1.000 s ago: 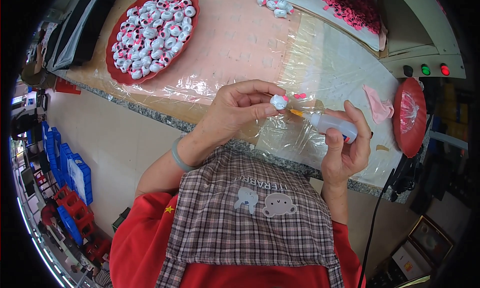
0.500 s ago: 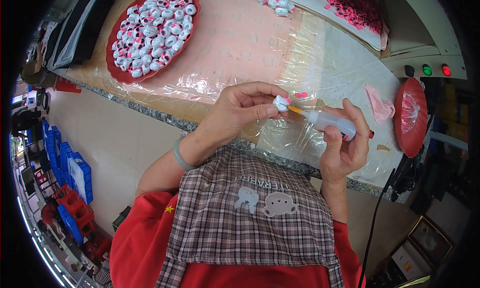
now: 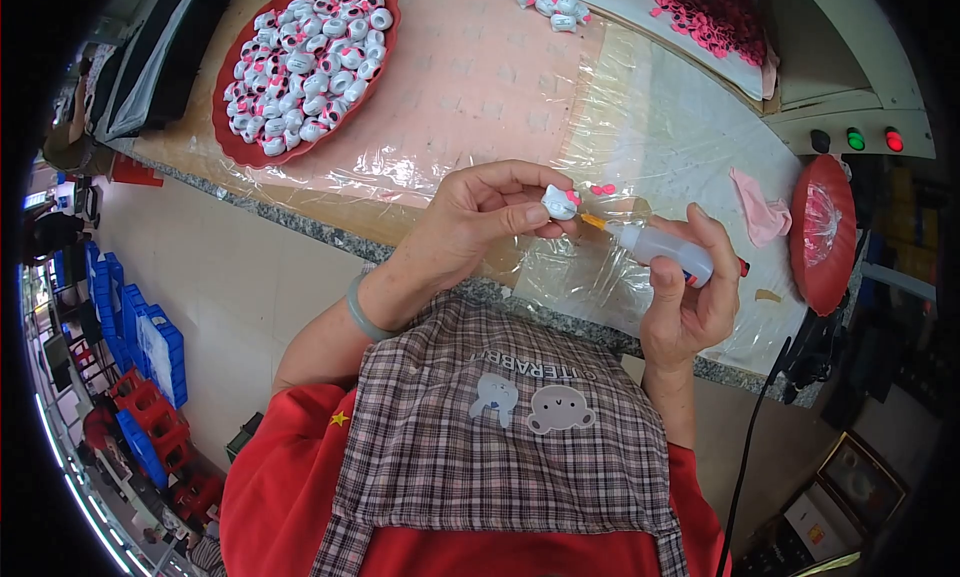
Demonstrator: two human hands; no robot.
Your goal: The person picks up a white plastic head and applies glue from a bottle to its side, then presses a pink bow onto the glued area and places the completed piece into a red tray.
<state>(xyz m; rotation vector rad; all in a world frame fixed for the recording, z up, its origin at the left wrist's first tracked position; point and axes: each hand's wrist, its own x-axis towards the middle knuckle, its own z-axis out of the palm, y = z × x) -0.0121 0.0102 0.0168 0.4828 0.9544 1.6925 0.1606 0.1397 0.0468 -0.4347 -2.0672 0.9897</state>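
Note:
Between thumb and fingers, my left hand (image 3: 478, 222) pinches a small white cat-head figure (image 3: 560, 203) with a pink piece on its upper right. My right hand (image 3: 695, 287) is wrapped round a translucent squeeze bottle (image 3: 668, 254) tilted toward the figure. The bottle's orange nozzle tip (image 3: 593, 221) points at the figure's lower right, with a small gap or bare contact; I cannot tell which. Just behind the tip, two small pink pieces (image 3: 602, 190) lie on the plastic-covered tabletop (image 3: 480, 107).
A red scalloped tray (image 3: 221, 127) heaped with white-and-pink figures stands at the far left. Several more figures (image 3: 553, 7) sit at the back, near a pile of pink pieces (image 3: 710, 22). Rightward are a pink cloth (image 3: 760, 209), a red dish (image 3: 822, 237) and a black cable (image 3: 745, 457).
The figure in my left hand has turned, so its pink piece shows more fully. The bottle in my right hand has shifted very slightly, its tip drawing a little away.

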